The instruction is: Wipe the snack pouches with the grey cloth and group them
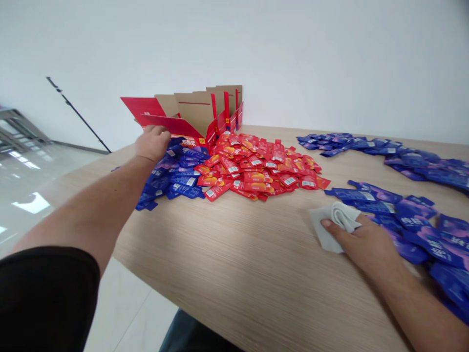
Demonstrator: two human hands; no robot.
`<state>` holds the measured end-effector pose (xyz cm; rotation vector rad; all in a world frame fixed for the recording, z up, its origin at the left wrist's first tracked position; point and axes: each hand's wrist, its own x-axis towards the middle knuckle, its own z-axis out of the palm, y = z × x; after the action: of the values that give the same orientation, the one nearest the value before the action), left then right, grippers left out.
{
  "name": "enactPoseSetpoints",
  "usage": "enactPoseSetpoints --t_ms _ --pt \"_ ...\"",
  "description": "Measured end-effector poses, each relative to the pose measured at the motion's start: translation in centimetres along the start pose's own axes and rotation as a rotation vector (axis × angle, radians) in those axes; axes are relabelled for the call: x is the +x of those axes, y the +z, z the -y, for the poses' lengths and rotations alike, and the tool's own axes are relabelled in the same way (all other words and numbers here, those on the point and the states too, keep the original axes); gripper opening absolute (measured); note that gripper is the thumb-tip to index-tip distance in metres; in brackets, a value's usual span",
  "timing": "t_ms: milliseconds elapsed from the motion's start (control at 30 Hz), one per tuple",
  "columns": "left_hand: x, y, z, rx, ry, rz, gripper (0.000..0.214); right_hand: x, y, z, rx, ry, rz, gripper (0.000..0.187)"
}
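Observation:
My right hand (366, 244) grips a folded white cloth (339, 222) above the table, with the thumb pressed on top. Beside and behind it lie dark blue pouches (414, 215), spread along the table's right side. My left hand (152, 143) reaches far forward to the front of an open red cardboard box (190, 142). Its fingers are curled at the box's edge, though their tips are partly hidden. Just under and right of that wrist is a heap of blue pouches (179, 171). It meets a large pile of red pouches (260, 166) in the middle.
Several more open boxes (229, 105) stand in a row behind the front one, near the white wall (311, 58). A further strip of blue pouches (366, 144) lies at the back right. On the left, a thin black pole (78, 115) leans beyond the wooden table (227, 254).

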<state>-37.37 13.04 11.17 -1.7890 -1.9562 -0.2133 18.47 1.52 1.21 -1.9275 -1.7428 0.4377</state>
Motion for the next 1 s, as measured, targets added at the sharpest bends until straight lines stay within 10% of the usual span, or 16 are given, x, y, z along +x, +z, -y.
enactPoseSetpoints --t_ms 233,500,700,1000 --pt "-0.6 3.1 0.2 -0.03 0.012 0.21 0.04 0.0 0.3 -0.5 0.013 0.009 0.006 0.054" --pt "-3.7 -0.6 -2.5 -0.071 -0.06 0.065 0.052 -0.8 0.5 0.9 0.058 -0.084 -0.014 0.043" --pt "-6.7 -3.2 -10.5 -0.199 0.136 -0.033 0.045 -2.0 0.4 2.5 -0.022 -0.112 0.074 0.035" --pt "-9.1 -8.1 -28.5 -0.571 0.611 0.083 0.038 -2.5 1.2 3.0 -0.018 -0.333 0.188 0.037"
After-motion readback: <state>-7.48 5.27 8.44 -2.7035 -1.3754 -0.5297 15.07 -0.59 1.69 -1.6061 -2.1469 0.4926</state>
